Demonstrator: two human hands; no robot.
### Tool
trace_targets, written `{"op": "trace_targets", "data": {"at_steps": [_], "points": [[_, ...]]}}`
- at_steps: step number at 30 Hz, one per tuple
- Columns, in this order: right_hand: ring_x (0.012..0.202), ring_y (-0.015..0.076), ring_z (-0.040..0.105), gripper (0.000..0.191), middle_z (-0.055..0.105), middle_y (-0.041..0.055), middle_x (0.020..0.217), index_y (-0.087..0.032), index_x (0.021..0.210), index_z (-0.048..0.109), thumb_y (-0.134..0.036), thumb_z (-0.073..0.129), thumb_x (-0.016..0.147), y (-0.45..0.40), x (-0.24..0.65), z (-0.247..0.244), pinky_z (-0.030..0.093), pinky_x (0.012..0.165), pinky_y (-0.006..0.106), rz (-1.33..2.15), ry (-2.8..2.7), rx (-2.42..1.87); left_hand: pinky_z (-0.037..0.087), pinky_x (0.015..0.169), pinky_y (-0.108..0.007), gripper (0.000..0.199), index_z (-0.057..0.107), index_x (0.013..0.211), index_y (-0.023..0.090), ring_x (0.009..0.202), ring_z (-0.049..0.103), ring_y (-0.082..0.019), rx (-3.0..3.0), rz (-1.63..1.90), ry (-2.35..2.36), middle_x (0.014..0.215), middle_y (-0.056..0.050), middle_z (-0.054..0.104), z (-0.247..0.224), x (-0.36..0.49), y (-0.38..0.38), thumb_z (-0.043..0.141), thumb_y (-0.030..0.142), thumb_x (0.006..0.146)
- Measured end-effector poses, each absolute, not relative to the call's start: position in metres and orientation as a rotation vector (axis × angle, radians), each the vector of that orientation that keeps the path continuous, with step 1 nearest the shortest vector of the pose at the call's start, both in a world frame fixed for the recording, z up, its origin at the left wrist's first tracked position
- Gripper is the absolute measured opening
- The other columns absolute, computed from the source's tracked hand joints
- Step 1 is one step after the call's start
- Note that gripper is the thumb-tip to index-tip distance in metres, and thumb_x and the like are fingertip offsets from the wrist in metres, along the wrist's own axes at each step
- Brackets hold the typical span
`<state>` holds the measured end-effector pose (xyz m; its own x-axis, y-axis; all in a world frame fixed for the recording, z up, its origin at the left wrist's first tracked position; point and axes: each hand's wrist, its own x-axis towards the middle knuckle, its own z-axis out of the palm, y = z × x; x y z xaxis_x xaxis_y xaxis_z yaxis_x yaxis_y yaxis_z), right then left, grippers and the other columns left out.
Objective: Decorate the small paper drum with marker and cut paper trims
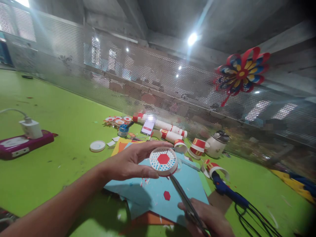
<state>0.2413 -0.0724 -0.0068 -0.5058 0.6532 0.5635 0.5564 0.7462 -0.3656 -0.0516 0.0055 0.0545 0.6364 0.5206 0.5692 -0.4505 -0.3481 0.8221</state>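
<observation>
Left hand [128, 163] in the centre of the frame, fingers [158, 144] clenched lightly around a round paper disc [163, 160] with a red hexagon in its middle, held up above the blue paper sheet [158, 191]. Right hand [209, 219] at the bottom right, fingers closed through the handles of the scissors [184, 196], blade tips just touching the lower edge of the disc.

Possible trouble: blades so near the left thumb, so a slip could nick it; also a crooked cut into the printed pattern if the disc turns in the loose grip (only the fingertips hold it). Glue gun [222, 187] with its black cable lying just right of the sheet, easy to catch with the right wrist.

Counted: one disc in hand, one pair of scissors, one loose red hexagon [167, 195] on the blue sheet, one white lid [97, 145] on the green desk [61, 131], one phone [148, 126], one pinwheel [240, 74] at upper right, one pink power strip [23, 143] at left. Number of paper cups behind: cannot tell exactly.
</observation>
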Motion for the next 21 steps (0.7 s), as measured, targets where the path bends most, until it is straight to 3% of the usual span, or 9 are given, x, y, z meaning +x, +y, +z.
{"op": "trace_targets", "data": {"at_steps": [2,5,9,13,21], "points": [[0.062,0.0154,0.070,0.030,0.074,0.0042,0.074,-0.025,0.107,0.073,-0.036,0.046,0.098,-0.071,0.243,-0.003,0.055,0.058,0.019,0.191,-2.297,-0.841,0.044,0.102,-0.033,0.063,0.053,0.137,0.028,0.126,0.053,-0.024,1.641,1.001,0.053,0.139,-0.009,0.056,0.055,-0.051,0.005,0.077,0.025,0.079],[0.050,0.0124,0.063,0.036,0.066,0.0008,0.059,-0.024,0.109,0.072,-0.034,0.039,0.100,-0.072,0.240,0.005,0.050,0.048,0.017,0.263,-2.367,-0.822,0.046,0.099,-0.033,0.061,0.054,0.136,0.027,0.123,0.056,-0.024,1.617,0.989,0.046,0.138,-0.011,0.057,0.056,-0.050,0.004,0.076,0.026,0.079],[0.051,0.0130,0.058,0.022,0.064,0.0006,0.061,-0.022,0.100,0.070,-0.021,0.050,0.092,-0.079,0.232,0.011,0.048,0.049,0.021,0.141,-2.282,-0.920,0.047,0.099,-0.036,0.060,0.054,0.136,0.027,0.121,0.058,-0.026,1.587,0.976,0.058,0.138,-0.012,0.057,0.056,-0.049,0.003,0.076,0.026,0.080],[0.052,0.0124,0.059,0.028,0.065,-0.0013,0.064,-0.024,0.108,0.066,-0.012,0.055,0.085,-0.082,0.231,0.011,0.048,0.051,0.019,0.070,-2.284,-0.847,0.047,0.099,-0.036,0.059,0.055,0.135,0.028,0.117,0.060,-0.024,1.570,0.974,0.062,0.139,-0.011,0.056,0.057,-0.049,0.002,0.076,0.026,0.079],[0.051,0.0117,0.059,0.020,0.067,0.0005,0.067,-0.021,0.101,0.068,-0.018,0.051,0.092,-0.075,0.235,0.006,0.048,0.049,0.020,0.071,-2.305,-0.840,0.047,0.099,-0.033,0.057,0.055,0.135,0.029,0.115,0.062,-0.021,1.546,0.970,0.034,0.135,-0.010,0.060,0.058,-0.047,0.001,0.075,0.024,0.081]]}}
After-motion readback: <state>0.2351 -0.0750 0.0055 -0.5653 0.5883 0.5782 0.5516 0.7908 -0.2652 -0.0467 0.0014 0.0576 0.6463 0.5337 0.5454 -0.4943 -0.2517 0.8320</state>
